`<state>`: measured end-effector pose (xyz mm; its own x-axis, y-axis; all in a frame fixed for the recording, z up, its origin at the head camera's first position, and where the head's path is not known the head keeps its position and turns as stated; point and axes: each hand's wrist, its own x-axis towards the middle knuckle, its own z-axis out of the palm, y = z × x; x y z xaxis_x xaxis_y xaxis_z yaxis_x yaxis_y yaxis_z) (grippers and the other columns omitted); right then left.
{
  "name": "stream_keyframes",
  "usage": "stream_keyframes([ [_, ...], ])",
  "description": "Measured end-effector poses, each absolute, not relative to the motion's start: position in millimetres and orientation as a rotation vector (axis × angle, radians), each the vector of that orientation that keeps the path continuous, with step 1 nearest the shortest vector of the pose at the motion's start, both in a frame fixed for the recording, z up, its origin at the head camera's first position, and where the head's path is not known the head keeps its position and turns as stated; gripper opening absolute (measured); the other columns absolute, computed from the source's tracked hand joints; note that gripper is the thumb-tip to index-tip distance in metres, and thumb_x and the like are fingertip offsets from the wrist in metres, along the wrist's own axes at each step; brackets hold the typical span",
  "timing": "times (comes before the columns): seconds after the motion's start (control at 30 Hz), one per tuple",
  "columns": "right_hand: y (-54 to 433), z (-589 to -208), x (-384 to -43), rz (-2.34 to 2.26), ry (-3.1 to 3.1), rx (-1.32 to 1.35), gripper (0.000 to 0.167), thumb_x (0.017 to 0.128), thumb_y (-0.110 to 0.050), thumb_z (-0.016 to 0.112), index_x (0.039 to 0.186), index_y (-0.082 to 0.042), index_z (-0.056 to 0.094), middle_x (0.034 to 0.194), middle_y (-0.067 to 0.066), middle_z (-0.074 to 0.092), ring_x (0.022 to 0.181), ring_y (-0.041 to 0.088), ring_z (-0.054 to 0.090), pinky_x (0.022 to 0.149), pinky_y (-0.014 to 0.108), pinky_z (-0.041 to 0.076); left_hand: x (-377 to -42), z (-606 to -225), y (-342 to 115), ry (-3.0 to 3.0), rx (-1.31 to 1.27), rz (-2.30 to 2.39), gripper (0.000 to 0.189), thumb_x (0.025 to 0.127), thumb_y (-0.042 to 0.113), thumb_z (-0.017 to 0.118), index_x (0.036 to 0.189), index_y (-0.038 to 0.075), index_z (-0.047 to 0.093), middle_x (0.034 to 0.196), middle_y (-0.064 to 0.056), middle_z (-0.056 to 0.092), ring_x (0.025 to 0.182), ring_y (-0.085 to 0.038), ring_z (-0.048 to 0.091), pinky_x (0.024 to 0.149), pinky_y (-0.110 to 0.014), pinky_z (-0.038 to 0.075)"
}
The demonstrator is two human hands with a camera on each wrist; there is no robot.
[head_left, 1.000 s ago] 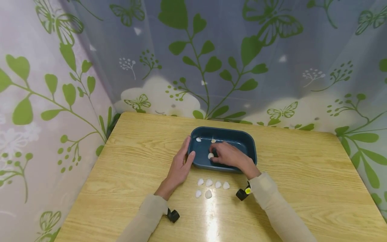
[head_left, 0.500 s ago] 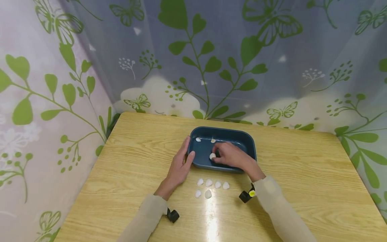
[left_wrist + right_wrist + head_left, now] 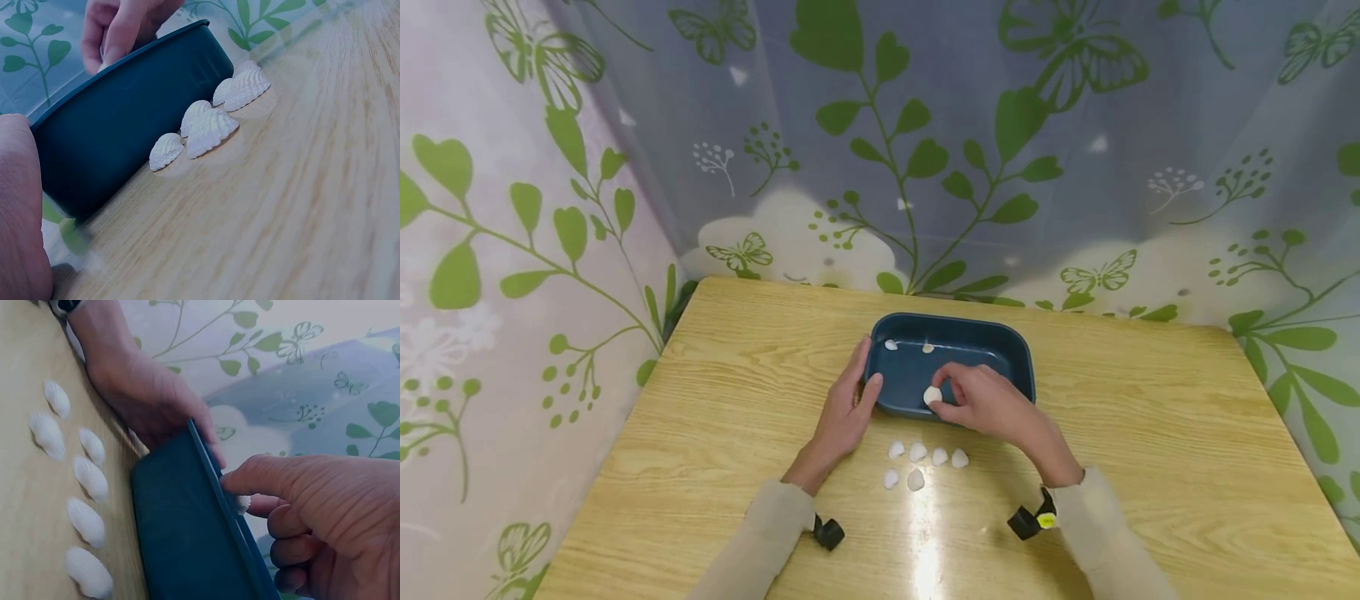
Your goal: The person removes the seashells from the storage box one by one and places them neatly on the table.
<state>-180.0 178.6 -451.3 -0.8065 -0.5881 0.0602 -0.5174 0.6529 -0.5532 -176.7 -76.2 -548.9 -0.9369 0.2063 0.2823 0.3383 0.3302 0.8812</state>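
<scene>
I'd say the straight-fingered left hand steadies the dark-blue oblong plastic-looking tub at nine o'clock; the right hand pinches a white ribbed shell.

Beige sleeves, black wrist cameras

Head cam high, facing forward-down over table — wrist cams low, close, tilted, opposite sides — both catch tray, shells.
</scene>
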Motion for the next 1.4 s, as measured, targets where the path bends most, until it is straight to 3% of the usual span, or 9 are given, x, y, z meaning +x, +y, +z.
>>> stream_keyframes([
  [0.3,182,-449,-145,-0.896,2.784,-0.968,0.022,0.097,-0.023,0.078,0.111,-0.009,0.070,0.063,-0.014,0.042,0.050,-0.002,0.035,0.049,0.020,0.035,-177,-550,-76,-2.456,-0.513,-1.678,0.062,0.114,0.034,0.043,0.169,0.020,0.017,0.175,-0.001,0.018,0.160,-0.015,0.015,0.129,-0.044,0.018],
  [0.6,184,-467,-119,-0.825,2.710,-0.956,0.019,0.095,-0.022,0.079,0.107,-0.011,0.070,0.064,-0.016,0.045,0.055,-0.005,0.037,0.049,0.018,0.034,-179,-551,-76,-2.444,-0.533,-1.681,0.062,0.114,0.033,0.044,0.169,0.020,0.017,0.175,-0.004,0.018,0.160,-0.014,0.014,0.129,-0.044,0.018],
  [1.0,185,-497,-104,-0.773,2.645,-0.944,0.018,0.093,-0.020,0.079,0.104,-0.010,0.070,0.065,-0.017,0.047,0.059,-0.003,0.041,0.052,0.019,0.040,-178,-551,-76,-2.460,-0.514,-1.678,0.062,0.114,0.035,0.043,0.169,0.019,0.017,0.175,-0.006,0.019,0.160,-0.014,0.014,0.129,-0.043,0.018],
  [1.4,186,-498,-103,-0.746,2.657,-0.927,0.017,0.092,-0.021,0.080,0.103,-0.011,0.071,0.064,-0.017,0.046,0.059,-0.002,0.041,0.050,0.019,0.038,-177,-550,-75,-2.456,-0.507,-1.678,0.062,0.114,0.035,0.043,0.169,0.019,0.018,0.174,-0.008,0.020,0.160,-0.013,0.015,0.129,-0.041,0.018],
])
